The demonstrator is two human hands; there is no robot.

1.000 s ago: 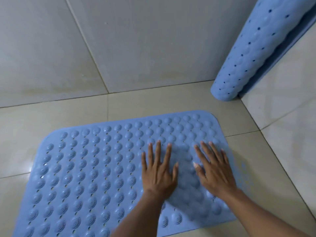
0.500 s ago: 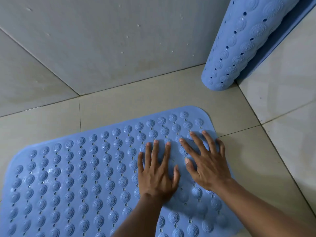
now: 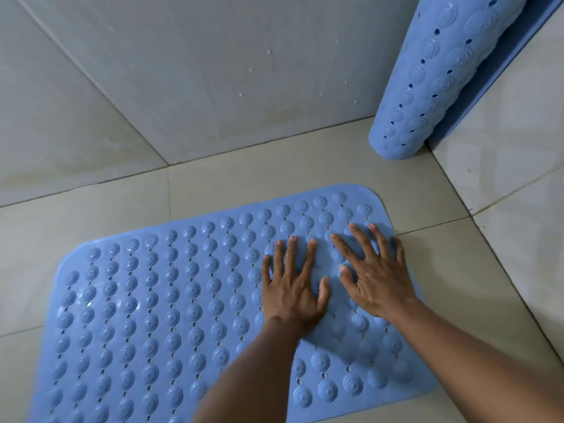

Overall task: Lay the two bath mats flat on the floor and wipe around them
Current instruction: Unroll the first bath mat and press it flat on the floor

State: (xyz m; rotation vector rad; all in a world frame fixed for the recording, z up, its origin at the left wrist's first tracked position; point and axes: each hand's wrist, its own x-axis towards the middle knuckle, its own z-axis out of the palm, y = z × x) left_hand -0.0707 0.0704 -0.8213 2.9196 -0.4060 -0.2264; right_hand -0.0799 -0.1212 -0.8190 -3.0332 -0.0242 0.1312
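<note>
Flat mat [image 3: 158, 306]: blue, studded with round bumps and small holes, lies spread on the tiled floor [image 3: 91, 215]; its far right corner is rounded and sits near the wall corner.
Left hand [image 3: 293, 288]: palm down on the right part of the flat mat, fingers spread and straight, grasping nothing.
Right hand [image 3: 377, 276]: palm down just beside the left hand, fingers splayed toward the mat's far right corner, little finger at the right edge, closed on nothing.
Rolled mat [image 3: 433, 80]: same blue, curled into a roll, stands tilted in the corner with its lower end on the floor, leaning on the right wall [image 3: 503, 123], well apart from the hands.
Back wall [image 3: 213, 71]: grey tiles, a few droplets.
</note>
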